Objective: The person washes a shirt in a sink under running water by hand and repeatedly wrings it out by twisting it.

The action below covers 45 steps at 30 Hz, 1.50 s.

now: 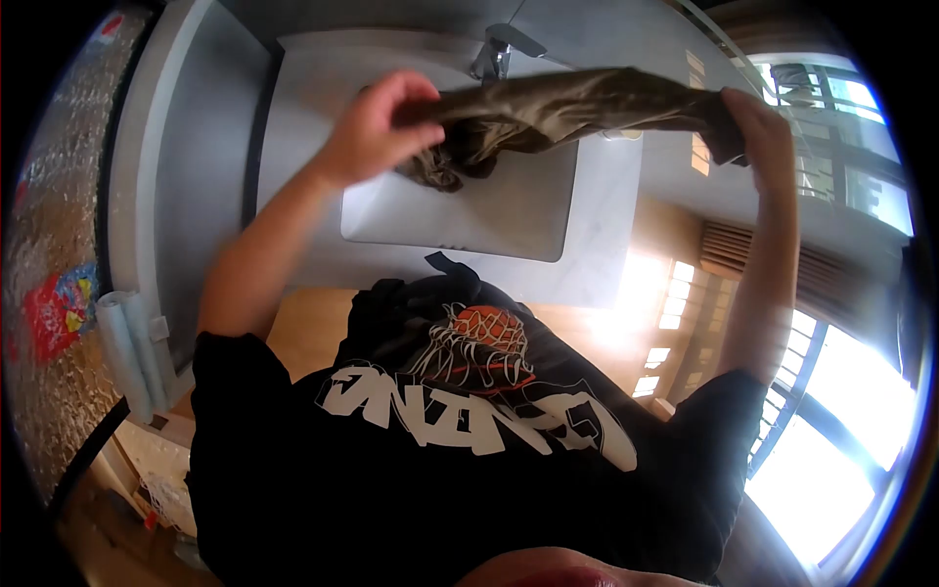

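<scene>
A dark brown cloth point(587, 98), possibly a garment, is stretched sideways between my two hands above the sink basin point(469, 220). My left hand point(370, 132) is curled round its left end, blurred, with the thumb towards the cloth. A bunched part of the cloth hangs below, near that hand. My right hand point(768, 132) is closed on the far right end, where a corner droops down. Behind the cloth stands a metal faucet point(494, 54), partly covered by it.
A pale countertop point(602, 225) surrounds the basin. A mirror or glass panel is on the right, beside bright windows point(831, 421). At left are a light blue rolled item point(132, 352) and a red and blue packet point(61, 308) by a shiny textured surface.
</scene>
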Motion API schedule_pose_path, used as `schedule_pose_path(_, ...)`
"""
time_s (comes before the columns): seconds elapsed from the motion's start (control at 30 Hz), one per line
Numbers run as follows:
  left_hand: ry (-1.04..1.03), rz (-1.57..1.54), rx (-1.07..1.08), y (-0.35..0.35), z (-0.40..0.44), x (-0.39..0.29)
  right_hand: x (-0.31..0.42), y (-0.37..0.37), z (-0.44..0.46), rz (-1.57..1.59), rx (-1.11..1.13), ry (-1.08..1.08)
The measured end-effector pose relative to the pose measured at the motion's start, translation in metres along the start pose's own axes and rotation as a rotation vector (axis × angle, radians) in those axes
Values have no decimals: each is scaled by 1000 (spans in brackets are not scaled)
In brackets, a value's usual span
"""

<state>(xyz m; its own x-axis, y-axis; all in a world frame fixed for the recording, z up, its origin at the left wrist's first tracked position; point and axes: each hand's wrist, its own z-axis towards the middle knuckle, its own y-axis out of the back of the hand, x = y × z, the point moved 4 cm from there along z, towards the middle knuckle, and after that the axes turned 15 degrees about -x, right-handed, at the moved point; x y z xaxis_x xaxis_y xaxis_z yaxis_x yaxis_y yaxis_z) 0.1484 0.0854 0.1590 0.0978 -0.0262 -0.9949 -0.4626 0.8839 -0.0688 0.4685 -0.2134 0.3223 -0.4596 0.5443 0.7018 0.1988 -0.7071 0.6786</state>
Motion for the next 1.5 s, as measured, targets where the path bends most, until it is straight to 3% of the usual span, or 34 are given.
schedule_pose_path(0.07,14,205,58,-25,-32,37,3,-43,-45,-6,135,-110)
schedule_pose_path(0.17,62,245,-38,-45,-45,105,-21,-125,-93,83,234,-352)
schedule_pose_path(0.2,31,477,-89,-43,-46,129,-46,-153,-101,81,192,-291)
schedule_pose_path(0.23,-2,711,-141,-37,-44,153,-54,-177,-109,39,65,-82)
schedule_pose_path(0.27,-37,947,-192,-29,-39,176,-67,-199,-118,-11,62,-187)
schedule_pose_path(0.33,115,1230,-160,-16,-38,205,-100,-250,-135,5,-42,-8)
schedule_pose_path(0.37,150,1430,-149,-15,-40,206,-121,-273,-139,-56,53,78)
schedule_pose_path(0.43,261,1433,-45,-19,-39,226,-156,-319,-150,-343,163,208)
schedule_pose_path(0.5,300,1407,38,-27,-30,246,-174,-356,-161,-498,329,-170)
schedule_pose_path(0.53,280,1385,64,-30,-20,253,-193,-379,-163,-459,322,-125)
schedule_pose_path(0.57,267,1359,92,-34,-13,261,-195,-398,-168,-624,353,-60)
schedule_pose_path(0.63,136,1378,214,-40,5,273,-198,-433,-178,-834,565,-56)
schedule_pose_path(0.67,98,1373,318,-42,12,275,-187,-435,-179,-729,481,170)
schedule_pose_path(0.7,57,1366,424,-42,15,280,-197,-444,-178,-756,505,197)
schedule_pose_path(0.73,-51,1347,325,-42,15,291,-210,-453,-177,-783,527,226)
schedule_pose_path(0.83,-14,1356,239,-43,29,309,-213,-463,-157,-808,723,215)
schedule_pose_path(0.93,295,1191,395,-46,55,330,-178,-442,-129,-803,955,104)
schedule_pose_path(1.0,274,1109,215,-41,57,308,-192,-439,-132,-683,848,-36)
schedule_pose_path(1.03,264,1067,131,-38,55,293,-210,-439,-141,-562,671,-140)
schedule_pose_path(1.07,356,1025,192,-39,51,275,-198,-424,-146,-519,516,2)
schedule_pose_path(1.13,93,1036,-38,-41,20,253,-161,-381,-162,-426,190,290)
schedule_pose_path(1.17,-38,1031,-155,-38,3,246,-162,-374,-174,-349,236,368)
schedule_pose_path(1.27,1,805,-71,-26,-31,258,-193,-362,-211,-202,420,513)
schedule_pose_path(1.37,-358,1147,100,-40,-6,220,-166,-363,-201,-394,369,382)
schedule_pose_path(1.5,-255,1231,562,-58,17,279,-204,-415,-197,-624,727,241)
